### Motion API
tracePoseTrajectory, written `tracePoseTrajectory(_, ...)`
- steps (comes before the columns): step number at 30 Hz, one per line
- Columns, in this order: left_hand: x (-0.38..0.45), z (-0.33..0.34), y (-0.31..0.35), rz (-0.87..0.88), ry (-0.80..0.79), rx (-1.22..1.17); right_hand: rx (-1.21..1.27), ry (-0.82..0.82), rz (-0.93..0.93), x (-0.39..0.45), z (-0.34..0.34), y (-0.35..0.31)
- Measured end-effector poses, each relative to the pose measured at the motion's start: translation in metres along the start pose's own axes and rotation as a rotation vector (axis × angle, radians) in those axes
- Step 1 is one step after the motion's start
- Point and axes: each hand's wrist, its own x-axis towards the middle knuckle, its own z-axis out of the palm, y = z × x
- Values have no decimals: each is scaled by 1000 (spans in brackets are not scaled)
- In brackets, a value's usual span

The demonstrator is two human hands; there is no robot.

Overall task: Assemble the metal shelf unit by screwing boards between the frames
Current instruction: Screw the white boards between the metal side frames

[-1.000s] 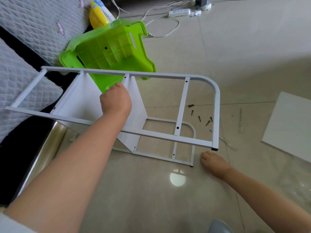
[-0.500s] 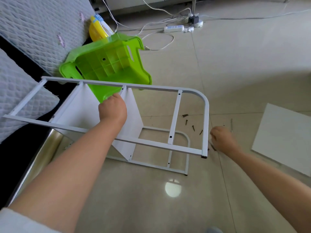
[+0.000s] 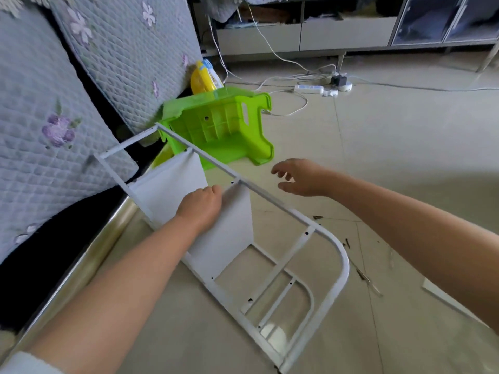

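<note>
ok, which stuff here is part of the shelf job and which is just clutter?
Job:
- upper metal frame
- lower metal frame
- white board between the frames
- loose screws on the floor
- spare board

Clutter:
- green stool
- power strip
- quilted cushions

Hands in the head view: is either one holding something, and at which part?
The left hand grips the white board at its upper edge. The right hand holds nothing.

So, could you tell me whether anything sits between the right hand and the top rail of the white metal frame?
Nothing visible does. The right hand hovers open just beyond the white metal frame, with only bare floor showing in the gap. The green plastic stool lies farther back, clear of that path.
</note>
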Motion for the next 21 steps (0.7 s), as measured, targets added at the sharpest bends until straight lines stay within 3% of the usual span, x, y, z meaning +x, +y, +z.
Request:
tracePoseTrajectory(7, -37, 5, -11, 138, -28, -211, -61, -331, -110, 26, 24, -62)
tracePoseTrajectory(11, -54, -3, -34, 101, -211, -212, -218, -230, -179, 27, 39, -70)
tracePoseTrajectory(14, -67, -5, -48, 109, -355, -183, -249, -254, -183, 27, 36, -68)
tracePoseTrajectory(21, -83, -15, -48, 223, -456, -106, -299, -334, -182, 7, 38, -80)
